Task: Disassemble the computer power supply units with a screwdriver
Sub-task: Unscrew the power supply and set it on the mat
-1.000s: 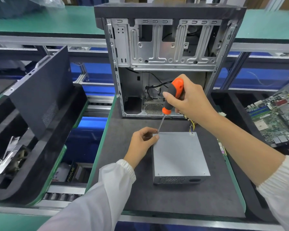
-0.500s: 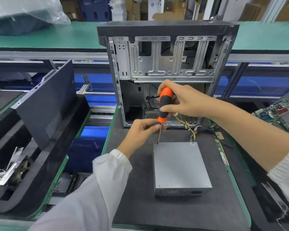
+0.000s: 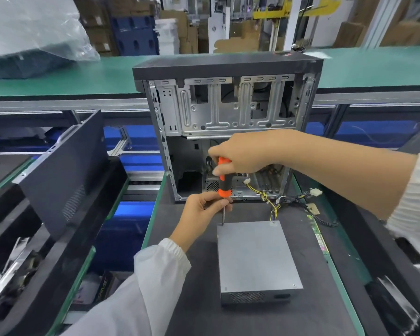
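Note:
A grey metal power supply unit (image 3: 257, 258) lies flat on the dark mat (image 3: 194, 299), its cables (image 3: 273, 207) trailing off its far edge. My right hand (image 3: 243, 154) grips the top of an orange-and-black screwdriver (image 3: 223, 180) that stands nearly upright. The tip sits on the unit's far-left corner. My left hand (image 3: 204, 212) pinches the shaft just below the handle, to the left of the unit.
An open computer case (image 3: 228, 117) stands upright right behind the unit. A dark side panel (image 3: 63, 170) leans in a tray on the left. A green strip (image 3: 320, 238) lies along the mat's right edge. Blue bins sit below the bench.
The screwdriver went from tilted to nearly upright, and my right hand shifted to the handle's top. My left hand left the unit's corner and now pinches the shaft. The view tilted up.

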